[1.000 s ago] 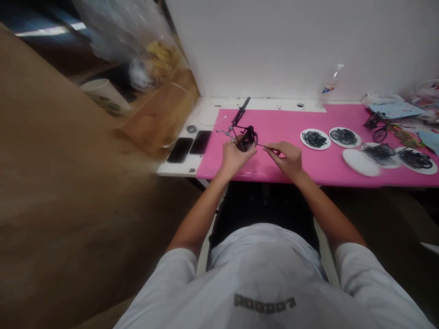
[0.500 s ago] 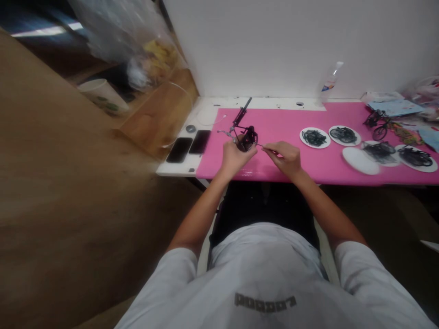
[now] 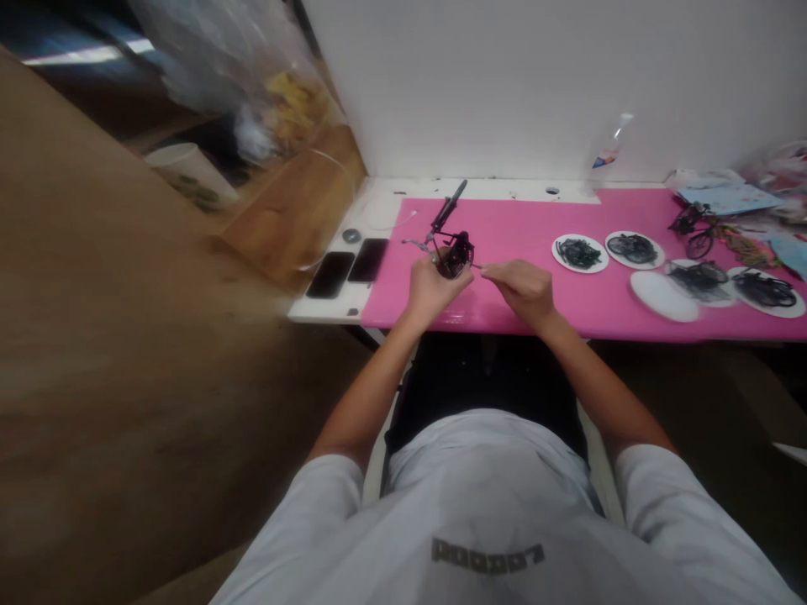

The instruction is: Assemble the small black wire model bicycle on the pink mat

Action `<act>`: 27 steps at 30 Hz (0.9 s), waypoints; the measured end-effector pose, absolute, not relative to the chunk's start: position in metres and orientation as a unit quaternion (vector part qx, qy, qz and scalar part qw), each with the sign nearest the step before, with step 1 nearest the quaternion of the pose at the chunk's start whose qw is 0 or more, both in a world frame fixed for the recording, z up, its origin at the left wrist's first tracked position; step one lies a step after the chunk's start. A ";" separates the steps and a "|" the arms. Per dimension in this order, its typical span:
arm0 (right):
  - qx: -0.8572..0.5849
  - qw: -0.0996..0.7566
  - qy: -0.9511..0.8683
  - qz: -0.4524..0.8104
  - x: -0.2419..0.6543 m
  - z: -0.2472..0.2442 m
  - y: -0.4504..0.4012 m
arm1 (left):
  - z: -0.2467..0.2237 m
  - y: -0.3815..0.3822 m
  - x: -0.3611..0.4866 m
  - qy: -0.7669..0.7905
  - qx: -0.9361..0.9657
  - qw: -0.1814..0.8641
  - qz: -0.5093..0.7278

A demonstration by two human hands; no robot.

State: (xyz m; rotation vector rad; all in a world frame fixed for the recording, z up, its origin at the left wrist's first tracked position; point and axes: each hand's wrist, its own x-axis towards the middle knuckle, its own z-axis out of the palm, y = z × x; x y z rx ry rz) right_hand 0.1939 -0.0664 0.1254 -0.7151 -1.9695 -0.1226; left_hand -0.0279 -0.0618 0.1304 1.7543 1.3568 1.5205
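Observation:
My left hand [image 3: 434, 291] is closed around a small dark model bicycle [image 3: 446, 220], partly assembled, with grey bars sticking out to the left and a dark piece slanting up at the back. Its round part [image 3: 465, 249] shows above my thumb. Just to the right, my right hand [image 3: 522, 287] pinches a thin dark rod [image 3: 477, 266], which points left at the model. Whether its tip touches the model is too small to tell, and my fingers hide its other end.
Two dark phones [image 3: 330, 276] lie left on the white table edge. White plates [image 3: 579, 267] with dark parts stand right on the pink mat [image 3: 517, 223]. Another model bicycle [image 3: 698, 239] is at far right. A clear bottle [image 3: 609, 149] stands by the wall.
My right fingers have turned slightly about the thin rod. Both hands and the model bicycle stay in nearly the same place.

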 end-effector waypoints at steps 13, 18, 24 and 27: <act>-0.294 0.497 -0.804 -0.145 0.195 0.121 -0.063 | 0.133 -0.065 -0.028 0.479 0.666 0.192 0.539; -0.370 0.459 -0.798 -0.126 0.196 0.120 -0.062 | 0.137 -0.068 -0.026 0.474 0.692 0.166 0.518; -0.428 0.427 -0.788 -0.115 0.197 0.120 -0.061 | 0.136 -0.069 -0.023 0.451 0.704 0.188 0.515; -0.443 0.404 -0.792 -0.116 0.196 0.123 -0.063 | 0.134 -0.067 -0.023 0.439 0.710 0.191 0.516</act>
